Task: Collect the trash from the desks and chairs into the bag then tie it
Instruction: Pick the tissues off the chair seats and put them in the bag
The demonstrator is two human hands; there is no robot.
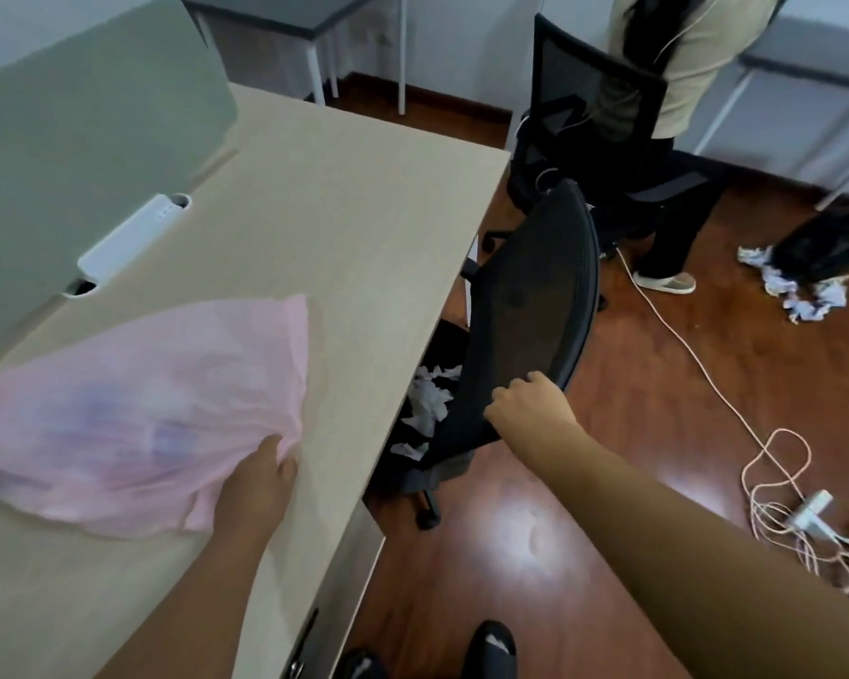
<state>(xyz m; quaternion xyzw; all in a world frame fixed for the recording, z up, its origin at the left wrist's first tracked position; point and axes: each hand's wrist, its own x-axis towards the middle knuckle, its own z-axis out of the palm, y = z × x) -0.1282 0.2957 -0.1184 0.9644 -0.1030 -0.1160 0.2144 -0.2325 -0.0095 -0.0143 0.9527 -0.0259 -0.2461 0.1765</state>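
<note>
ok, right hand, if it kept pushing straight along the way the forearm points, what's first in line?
The right hand already grips the black chair backrest, so that comes first. Just past it, probably the crumpled white paper on the seat; depth is unclear.

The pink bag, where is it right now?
The pink bag lies on the desk at the lower left of the head view, with the left hand gripping its right end, left of the black chair.

Bag on the worktop, left of my chair; paper scraps on its seat, under the worktop edge.
</note>
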